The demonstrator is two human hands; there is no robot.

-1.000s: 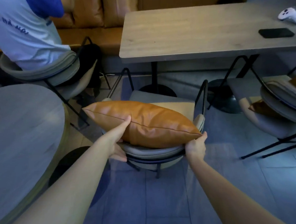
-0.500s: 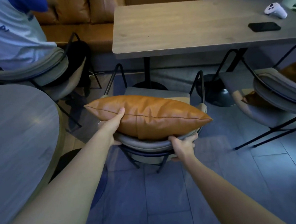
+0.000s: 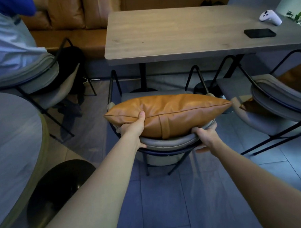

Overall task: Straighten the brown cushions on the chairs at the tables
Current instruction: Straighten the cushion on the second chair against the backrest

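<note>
Evidently soft and light, the brown cushion (image 3: 174, 114) is dimpling where the left hand (image 3: 135, 130) is pinching it, while the right hand (image 3: 204, 134) is clasping the chair back (image 3: 167, 142).

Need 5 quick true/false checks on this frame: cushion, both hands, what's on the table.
1. The left hand grips the brown cushion. True.
2. The right hand holds the cushion's right tip. False: it grips the top of the chair backrest.
3. A black phone lies on the rectangular table. True.
4. The white controller lies on the floor. False: it is on the table, behind the phone.
5. The cushion lies flat on the seat. False: it stands on edge against the backrest.
</note>
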